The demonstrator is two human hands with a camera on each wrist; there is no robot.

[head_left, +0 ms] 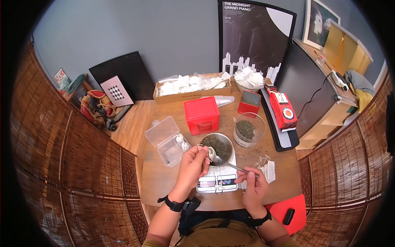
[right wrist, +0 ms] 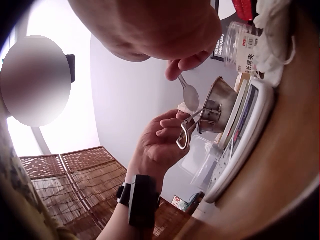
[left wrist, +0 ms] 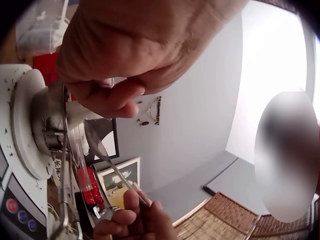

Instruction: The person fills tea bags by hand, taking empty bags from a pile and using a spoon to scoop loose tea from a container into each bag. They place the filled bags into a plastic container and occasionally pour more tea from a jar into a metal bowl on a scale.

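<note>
So from my end, both hands are busy. I've got the left hand (head_left: 193,165) pinched shut on a small white pouch (head_left: 211,153), thumb against fingertips, with the other fingers curled in. The pouch looks like thin, soft cloth, kinda crumpled, and it's up over the near side of the metal pot (head_left: 231,150).

The right hand (head_left: 254,188) has its thumb and fingers closed round the handle of a spoon (head_left: 238,168). Long slim handle, smooth dull-silver metal, and the oval bowl end is right at the pouch. Can't tell if the two actually touch, or whether there's anything in the spoon. The hands themselves are apart, left one at the pot, right one off to the side.

The pot is round and shiny, with bent wire handles sticking out toward me, and dried leaves (head_left: 214,144) inside, dark green and crumbly. It's sitting on a white scale (head_left: 205,189) with rounded corners, on a wood-grain table (head_left: 168,193).

Left of the pot there's a clear hinged plastic box (head_left: 169,158), lid up, with white bundles (head_left: 181,142) in it. Behind is a glossy red box (head_left: 201,115). Flat white bags (head_left: 269,171) with thin strings lie to the right, below a clear round tub (head_left: 247,143) of more leafy bits.
</note>
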